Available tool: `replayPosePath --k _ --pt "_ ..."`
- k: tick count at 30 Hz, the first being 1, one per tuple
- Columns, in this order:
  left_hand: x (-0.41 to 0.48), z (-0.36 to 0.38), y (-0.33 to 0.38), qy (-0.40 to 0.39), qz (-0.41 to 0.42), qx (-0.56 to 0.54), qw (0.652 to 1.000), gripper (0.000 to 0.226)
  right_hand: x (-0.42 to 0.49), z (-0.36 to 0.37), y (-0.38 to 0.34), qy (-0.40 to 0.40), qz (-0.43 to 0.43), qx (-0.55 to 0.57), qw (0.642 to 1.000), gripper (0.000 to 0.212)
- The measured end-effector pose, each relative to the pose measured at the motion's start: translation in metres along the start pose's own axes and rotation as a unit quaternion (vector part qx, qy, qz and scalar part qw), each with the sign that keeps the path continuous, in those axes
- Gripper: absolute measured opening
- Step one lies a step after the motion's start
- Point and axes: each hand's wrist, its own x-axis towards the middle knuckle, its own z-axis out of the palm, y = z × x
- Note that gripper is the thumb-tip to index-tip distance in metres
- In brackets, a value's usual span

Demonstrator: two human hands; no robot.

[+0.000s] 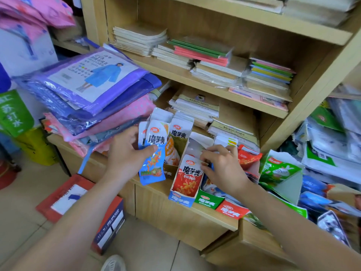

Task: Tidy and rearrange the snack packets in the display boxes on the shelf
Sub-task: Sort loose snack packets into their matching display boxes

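Nearest to us, at the bottom of the frame, our two bare forearms reach up and in. A red and blue carton (pixel 109 222) lies on the floor at lower left, under the left arm.

Our left hand (pixel 127 153), just left of centre, pinches a small fan of blue packets (pixel 152 165) between thumb and curled fingers. It holds them upright with the printed faces toward us, probably so we can read them and sort them by kind.

Our right hand (pixel 220 167), just right of centre, has its fingers curled down over the display boxes (pixel 209 201). The fingertips sit at the top of a red packet (pixel 188 177) standing in the blue-fronted box. We cannot tell whether they pinch a packet or only part the row, because the hand covers what is under it.

The boxes stand side by side on the front ledge of the wooden shelf (pixel 195 218), open ends tilted toward us so the packets show. Blue packets seem to lie in the green-fronted box under our palm, which would explain the sorting. The red-fronted box to its right is mostly hidden by the right arm.

Farther back, a tall brown box (pixel 181 141) holds more packets. Behind it, stacks of notebooks (pixel 140 39) fill the shelves. Bagged raincoats (pixel 88 81) are piled at upper left, and the heap of bags at the right edge is too blurred to read.
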Motion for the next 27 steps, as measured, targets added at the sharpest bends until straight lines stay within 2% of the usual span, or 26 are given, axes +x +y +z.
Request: replayPosePath --k 5,7,11,14,17,20,24,27 --pt "-0.013 0.011 0.0 -0.084 -0.011 0.059 0.995 0.033 -0.002 -0.002 0.002 -0.009 -0.003 -0.013 1.0 0.017" --pt "-0.021 0.012 -0.003 -0.117 -0.033 0.067 0.99 0.035 0.002 -0.005 0.002 -0.039 -0.004 -0.042 0.998 0.014" --pt "-0.042 0.015 -0.015 -0.139 -0.074 0.086 0.984 0.04 0.023 -0.015 -0.001 -0.181 0.004 -0.094 0.979 0.043" --pt "-0.057 0.017 -0.021 -0.13 -0.081 0.111 0.982 0.038 0.033 -0.02 -0.003 -0.219 -0.002 -0.107 0.97 0.049" --pt "-0.069 0.016 -0.026 -0.127 -0.09 0.12 0.98 0.038 0.038 -0.024 0.007 -0.219 0.031 -0.025 0.975 0.032" --pt "-0.079 0.016 -0.031 -0.119 -0.095 0.136 0.979 0.048 0.051 -0.034 0.019 -0.251 0.076 0.079 0.962 0.021" --pt "-0.087 0.021 -0.033 -0.088 -0.104 0.153 0.979 0.046 0.071 -0.042 0.008 -0.299 0.11 0.203 0.926 0.033" --pt "-0.088 0.023 -0.033 -0.08 -0.111 0.165 0.977 0.043 0.075 -0.039 0.003 -0.328 0.087 0.137 0.931 0.047"
